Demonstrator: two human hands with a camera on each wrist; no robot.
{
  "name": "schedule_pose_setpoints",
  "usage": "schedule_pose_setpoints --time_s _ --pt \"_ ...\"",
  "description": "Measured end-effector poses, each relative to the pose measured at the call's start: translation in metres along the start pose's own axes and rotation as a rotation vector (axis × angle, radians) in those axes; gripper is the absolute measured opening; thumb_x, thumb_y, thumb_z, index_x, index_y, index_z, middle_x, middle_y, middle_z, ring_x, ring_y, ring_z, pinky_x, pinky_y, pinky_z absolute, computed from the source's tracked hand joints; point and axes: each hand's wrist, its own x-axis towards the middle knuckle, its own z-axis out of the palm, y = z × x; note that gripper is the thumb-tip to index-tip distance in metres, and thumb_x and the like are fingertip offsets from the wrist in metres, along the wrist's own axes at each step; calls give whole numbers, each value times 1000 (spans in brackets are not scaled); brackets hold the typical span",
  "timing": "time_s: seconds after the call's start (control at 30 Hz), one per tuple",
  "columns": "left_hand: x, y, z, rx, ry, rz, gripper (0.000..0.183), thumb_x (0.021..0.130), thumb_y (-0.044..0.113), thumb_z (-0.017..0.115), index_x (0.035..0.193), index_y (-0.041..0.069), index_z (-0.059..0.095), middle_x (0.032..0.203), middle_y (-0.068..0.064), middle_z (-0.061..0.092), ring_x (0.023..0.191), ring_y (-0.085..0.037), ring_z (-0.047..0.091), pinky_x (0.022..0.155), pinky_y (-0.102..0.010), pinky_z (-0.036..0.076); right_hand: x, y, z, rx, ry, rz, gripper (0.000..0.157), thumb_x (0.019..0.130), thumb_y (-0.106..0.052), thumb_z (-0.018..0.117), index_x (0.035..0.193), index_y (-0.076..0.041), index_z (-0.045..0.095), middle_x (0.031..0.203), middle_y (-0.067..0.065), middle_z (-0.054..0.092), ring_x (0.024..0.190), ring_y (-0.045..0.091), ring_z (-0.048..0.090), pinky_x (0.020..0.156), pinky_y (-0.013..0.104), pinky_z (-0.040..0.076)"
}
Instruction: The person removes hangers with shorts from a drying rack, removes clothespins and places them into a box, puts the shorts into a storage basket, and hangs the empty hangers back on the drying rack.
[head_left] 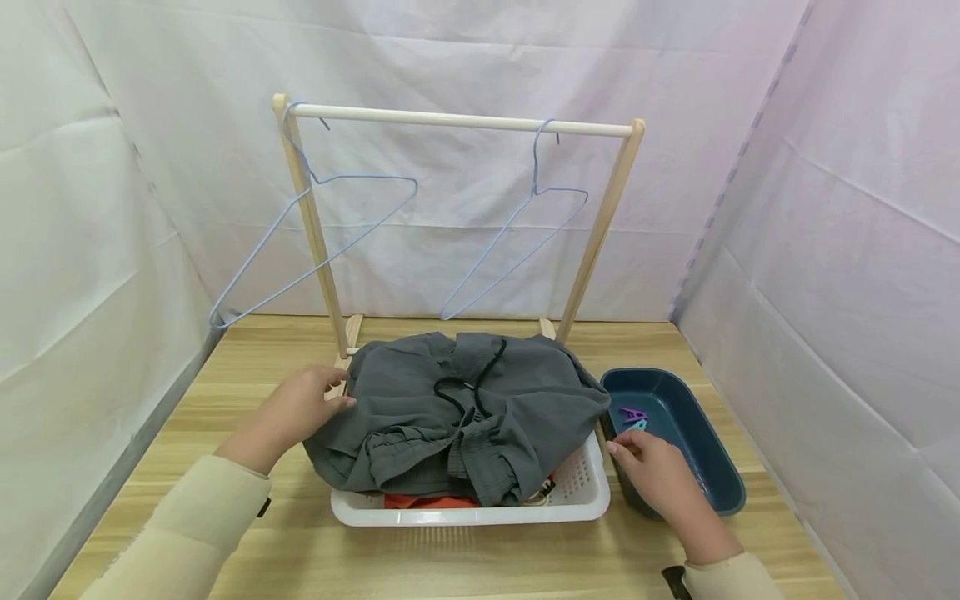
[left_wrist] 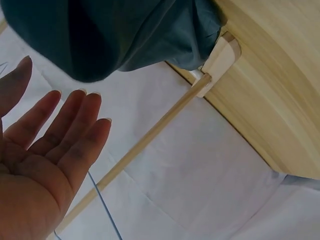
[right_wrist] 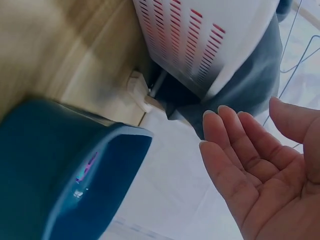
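Note:
Dark grey drawstring pants (head_left: 465, 417) lie spread over a white plastic basket (head_left: 480, 517), their gathered waistband toward me and a black cord on top. Just left of the pants is my left hand (head_left: 300, 412), palm toward them; the left wrist view shows its fingers loosely extended with nothing in them and a gap to the cloth. My right hand (head_left: 663, 483) hovers by the basket's right side, over the near edge of a dark blue bin (head_left: 723, 467). In the right wrist view its fingers are relaxed and hold nothing. Orange-red cloth (head_left: 427, 502) shows under the waistband.
Behind the basket stands a wooden rack with a white rail (head_left: 457, 119). Two blue wire hangers, a left hanger (head_left: 360, 177) and a right hanger (head_left: 517, 217), hang from it. A purple clip (head_left: 633, 414) and a teal clip (head_left: 637, 426) lie in the bin. White curtains surround the table.

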Motion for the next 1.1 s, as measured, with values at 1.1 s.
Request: schedule_pose_setpoints --time_s 1.1 --pt "11 -12 27 30 51 46 6 89 2 64 90 1 70 90 -12 68 87 -31 66 79 -47 54 77 -25 -20 -107 41 -67 29 97 -20 57 115 2 62 108 20 66 90 30 63 79 48 53"
